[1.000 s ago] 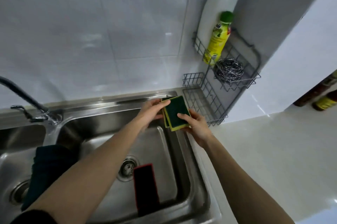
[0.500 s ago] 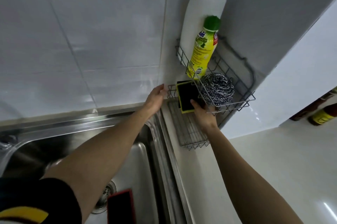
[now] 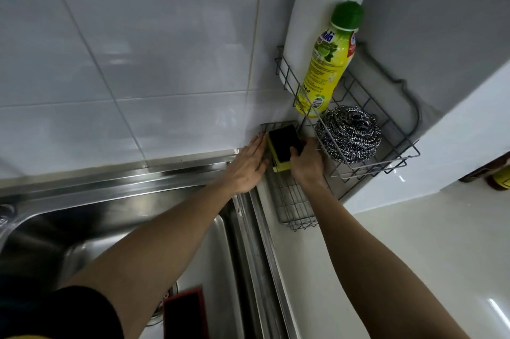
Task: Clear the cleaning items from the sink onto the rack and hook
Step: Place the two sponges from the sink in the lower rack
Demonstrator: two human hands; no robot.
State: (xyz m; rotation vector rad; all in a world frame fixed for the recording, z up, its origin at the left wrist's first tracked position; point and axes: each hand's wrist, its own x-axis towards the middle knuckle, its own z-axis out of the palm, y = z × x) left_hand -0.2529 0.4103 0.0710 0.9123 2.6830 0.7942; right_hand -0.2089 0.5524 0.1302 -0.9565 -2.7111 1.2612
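Note:
A yellow sponge with a dark green scouring face stands on edge at the back of the lower tier of the wire rack. My right hand grips its right side, thumb on the dark face. My left hand lies flat with fingers apart against the rack's left wall, next to the sponge. A red-edged dark sponge lies in the steel sink near the drain.
The rack's upper tier holds a steel wool ball, a yellow bottle with a green cap and a tall white bottle. White tiled wall behind. White counter to the right, with bottles at the far right edge.
Both hands carried the yellow-green sponge from over the sink up and right to the rack. It now stands lower, in the bottom tier, and my left hand rests on the rack's side.

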